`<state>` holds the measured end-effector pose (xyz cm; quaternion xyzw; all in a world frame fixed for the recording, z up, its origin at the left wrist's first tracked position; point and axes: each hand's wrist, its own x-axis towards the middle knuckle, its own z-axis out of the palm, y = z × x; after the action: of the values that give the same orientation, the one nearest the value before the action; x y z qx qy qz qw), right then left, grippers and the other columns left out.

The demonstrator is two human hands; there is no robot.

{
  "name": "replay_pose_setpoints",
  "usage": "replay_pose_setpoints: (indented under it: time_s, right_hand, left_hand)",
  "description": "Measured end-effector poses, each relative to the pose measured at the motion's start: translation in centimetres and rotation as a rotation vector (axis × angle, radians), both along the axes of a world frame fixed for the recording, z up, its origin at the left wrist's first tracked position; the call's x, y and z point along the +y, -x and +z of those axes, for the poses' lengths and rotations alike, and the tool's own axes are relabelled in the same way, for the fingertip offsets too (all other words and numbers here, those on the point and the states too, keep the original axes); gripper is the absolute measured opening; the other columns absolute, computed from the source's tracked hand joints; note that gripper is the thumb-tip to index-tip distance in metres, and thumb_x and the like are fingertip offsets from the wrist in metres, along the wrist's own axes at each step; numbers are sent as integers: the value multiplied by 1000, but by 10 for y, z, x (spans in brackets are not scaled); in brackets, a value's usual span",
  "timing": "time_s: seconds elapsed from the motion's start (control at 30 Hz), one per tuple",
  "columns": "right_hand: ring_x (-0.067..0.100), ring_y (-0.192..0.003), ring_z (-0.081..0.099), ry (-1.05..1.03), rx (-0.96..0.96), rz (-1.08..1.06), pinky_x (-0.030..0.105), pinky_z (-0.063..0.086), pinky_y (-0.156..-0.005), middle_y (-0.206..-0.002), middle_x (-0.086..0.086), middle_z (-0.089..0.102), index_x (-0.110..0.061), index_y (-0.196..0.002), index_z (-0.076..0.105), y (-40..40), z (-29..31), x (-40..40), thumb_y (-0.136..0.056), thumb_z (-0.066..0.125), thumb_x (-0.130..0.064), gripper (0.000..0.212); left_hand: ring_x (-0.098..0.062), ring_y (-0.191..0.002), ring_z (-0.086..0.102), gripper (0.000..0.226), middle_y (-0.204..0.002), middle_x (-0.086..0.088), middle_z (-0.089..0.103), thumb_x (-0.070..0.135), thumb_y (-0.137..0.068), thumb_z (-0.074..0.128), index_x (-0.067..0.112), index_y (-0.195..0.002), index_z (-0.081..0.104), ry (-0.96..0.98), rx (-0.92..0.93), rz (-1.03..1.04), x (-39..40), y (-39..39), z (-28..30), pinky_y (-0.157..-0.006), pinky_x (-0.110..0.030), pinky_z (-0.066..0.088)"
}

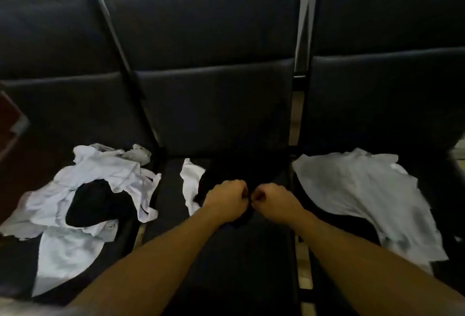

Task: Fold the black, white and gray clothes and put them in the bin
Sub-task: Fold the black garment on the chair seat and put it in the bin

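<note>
Hands (247, 198) apparently pinch black garment (226, 172) between them.

Black garment (226, 172) bunched on middle seat, white pile (100, 185) left (crumpled), gray shirt (364, 195) spread right

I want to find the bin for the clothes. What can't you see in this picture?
Head view only:
- The bin: not in view.
- The black garment: its outline is lost against the dark seat.
- Fingers of the left hand and right hand: curled under, hidden by the knuckles.
- The white pile: blurred, pieces uncountable.
- The gray shirt: blurred.
</note>
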<state>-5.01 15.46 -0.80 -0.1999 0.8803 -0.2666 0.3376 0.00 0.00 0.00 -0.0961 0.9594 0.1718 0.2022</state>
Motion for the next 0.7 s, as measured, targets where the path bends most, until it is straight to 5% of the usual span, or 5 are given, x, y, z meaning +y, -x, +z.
replay_pose_setpoints:
  time_s: [0.23,0.33,0.43,0.53,0.7]
  right_hand:
    - [31,-136,31,-107,119,72,44,45,-104,-150,-2,32,-32,-151,32,-23,-135,-55,-91,66,-43,70]
    - [31,-130,32,-176,264,39,44,47,-97,-144,1,34,-29,-141,41,-30,-159,-75,-90,67,-42,58]
    - [28,-122,40,-140,382,-32,41,48,-90,-132,-1,44,-25,-130,47,-33,-166,-83,-97,61,-36,38]
    - [26,-118,50,-125,413,-108,41,48,-86,-126,-1,53,-23,-125,47,-33,-160,-82,-99,58,-37,31]
    - [33,-112,61,-181,481,-301,40,47,-85,-126,5,59,-21,-122,44,-33,-117,-64,-100,56,-33,28]
  left_hand:
    - [-33,-125,45,73,-137,-9,42,32,-77,73,17,-140,41,269,231,23,-53,-31,-138,-100,-45,43]
    - [-40,-126,47,101,-138,-18,42,46,-65,85,14,-147,34,197,385,41,-87,-48,-182,-105,-55,45]
    - [-36,-129,45,112,-145,-17,39,72,-69,69,10,-154,32,98,468,87,-106,-55,-196,-104,-52,47]
    - [-36,-132,44,110,-150,-15,36,65,-73,68,9,-157,26,63,478,178,-121,-47,-199,-100,-52,45]
    - [-26,-138,42,70,-151,-4,41,38,-92,62,16,-153,34,122,346,196,-155,-59,-199,-106,-44,37]
